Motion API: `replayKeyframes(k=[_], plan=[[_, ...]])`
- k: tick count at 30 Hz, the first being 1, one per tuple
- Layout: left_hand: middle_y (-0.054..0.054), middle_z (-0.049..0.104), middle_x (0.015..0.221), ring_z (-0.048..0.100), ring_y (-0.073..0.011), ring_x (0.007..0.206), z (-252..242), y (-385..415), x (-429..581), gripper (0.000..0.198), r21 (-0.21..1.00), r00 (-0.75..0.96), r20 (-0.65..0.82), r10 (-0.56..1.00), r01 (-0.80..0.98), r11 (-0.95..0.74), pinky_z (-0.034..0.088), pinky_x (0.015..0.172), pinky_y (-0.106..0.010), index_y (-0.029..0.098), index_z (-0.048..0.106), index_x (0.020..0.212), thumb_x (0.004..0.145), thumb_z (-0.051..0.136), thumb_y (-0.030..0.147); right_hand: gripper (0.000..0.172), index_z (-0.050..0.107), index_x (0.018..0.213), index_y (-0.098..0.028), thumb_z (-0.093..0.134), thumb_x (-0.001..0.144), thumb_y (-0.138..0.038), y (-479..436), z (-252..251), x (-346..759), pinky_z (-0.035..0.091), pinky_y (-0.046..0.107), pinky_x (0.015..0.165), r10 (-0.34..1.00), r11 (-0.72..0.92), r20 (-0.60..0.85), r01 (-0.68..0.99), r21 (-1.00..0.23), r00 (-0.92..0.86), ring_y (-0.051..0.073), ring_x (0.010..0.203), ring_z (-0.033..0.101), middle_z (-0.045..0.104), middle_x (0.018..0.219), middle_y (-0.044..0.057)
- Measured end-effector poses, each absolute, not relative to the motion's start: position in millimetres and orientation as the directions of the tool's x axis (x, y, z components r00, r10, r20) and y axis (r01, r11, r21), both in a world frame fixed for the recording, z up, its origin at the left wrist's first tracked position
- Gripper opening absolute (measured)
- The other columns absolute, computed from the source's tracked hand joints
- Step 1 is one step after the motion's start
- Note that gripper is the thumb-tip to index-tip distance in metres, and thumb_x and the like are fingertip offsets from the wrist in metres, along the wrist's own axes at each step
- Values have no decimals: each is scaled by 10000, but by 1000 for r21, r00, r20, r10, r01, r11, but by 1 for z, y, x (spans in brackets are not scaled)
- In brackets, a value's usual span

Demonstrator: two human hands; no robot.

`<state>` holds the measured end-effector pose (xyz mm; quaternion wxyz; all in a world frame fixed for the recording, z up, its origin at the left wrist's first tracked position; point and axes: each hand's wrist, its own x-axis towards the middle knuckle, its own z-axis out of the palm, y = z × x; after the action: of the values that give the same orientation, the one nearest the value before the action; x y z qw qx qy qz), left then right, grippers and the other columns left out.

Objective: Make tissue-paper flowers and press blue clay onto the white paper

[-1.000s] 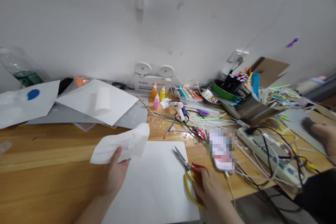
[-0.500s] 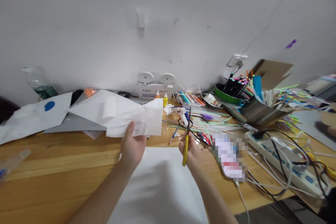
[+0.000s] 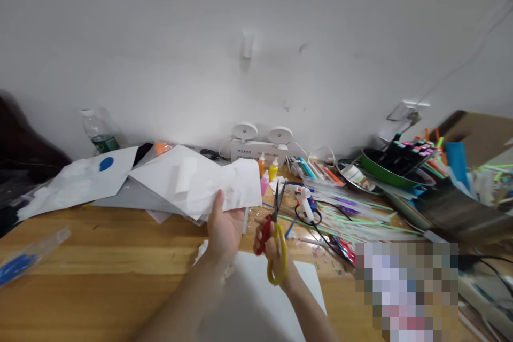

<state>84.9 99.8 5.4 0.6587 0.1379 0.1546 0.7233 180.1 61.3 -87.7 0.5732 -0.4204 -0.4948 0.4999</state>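
Brings scissors (image 3: 274,217) closer to the left hand (image 3: 225,232) than before, gripping them in the right hand (image 3: 272,250). Clasps white paper (image 3: 245,184) under the left thumb.

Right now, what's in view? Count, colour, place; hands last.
scissors: 1, red-yellow, right hand
held paper: 1, white, left hand
sheets: several, white, front, back left
squeeze bottles: 3, orange, yellow, pink, centre
lamp: 1, white, back centre
glue gun: 1, white-blue, centre right
water bottle: 1, clear, back left
bowls: 2, green, silver, back right
markers: many, black, green bowl
strips: many, pale, right
table: 1, brown, below
hands: 2, bare, centre
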Motion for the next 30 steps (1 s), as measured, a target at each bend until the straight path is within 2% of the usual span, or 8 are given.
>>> replayKeyframes(k=[4,9,16,22,26,30], plan=[[-56,598,1140,485,-203,1121,4,103,85,325,422,-104,3,995,-902,-95,359,968,-356,210,540,1131,823,457,268,373,444,977,-172,471,783,-490,45,-95,175,415,268,533,997,79,80,-140,-987,-2,121,533,458,425,628,-31],[-54,575,1173,456,-205,1151,2,101,90,341,464,-124,36,992,-877,-127,349,973,-352,225,530,1145,836,432,330,311,442,934,-164,446,811,-450,34,-100,168,400,256,497,1000,6,7,-81,-997,-10,116,465,468,451,548,-51],[-90,597,1135,467,-232,1138,-5,94,100,418,491,5,41,999,-871,-16,347,966,-372,177,538,1143,839,381,418,200,471,860,-187,490,785,-372,26,-89,163,404,225,444,999,-23,-21,-92,-996,-30,98,437,444,425,541,-64],[-93,607,1115,516,-233,1083,-7,88,107,431,499,62,-3,998,-865,56,366,947,-385,174,531,1148,839,367,426,155,459,764,-200,466,783,-353,28,-88,167,402,219,413,1000,-17,-16,-105,-994,-8,99,417,437,419,519,-65],[-99,578,1158,515,-245,1082,-7,87,108,429,471,100,-64,993,-874,119,365,945,-401,174,520,1159,828,395,416,148,455,736,-198,468,768,-342,29,-84,170,402,221,414,1000,-21,-21,-86,-996,5,98,425,449,430,553,-55],[-89,569,1173,502,-231,1099,-8,86,108,396,446,104,-61,993,-887,120,360,955,-385,179,519,1158,835,405,377,123,453,719,-199,483,740,-317,29,-78,173,402,219,413,1000,-23,-25,-73,-997,16,103,435,443,412,538,-56]])
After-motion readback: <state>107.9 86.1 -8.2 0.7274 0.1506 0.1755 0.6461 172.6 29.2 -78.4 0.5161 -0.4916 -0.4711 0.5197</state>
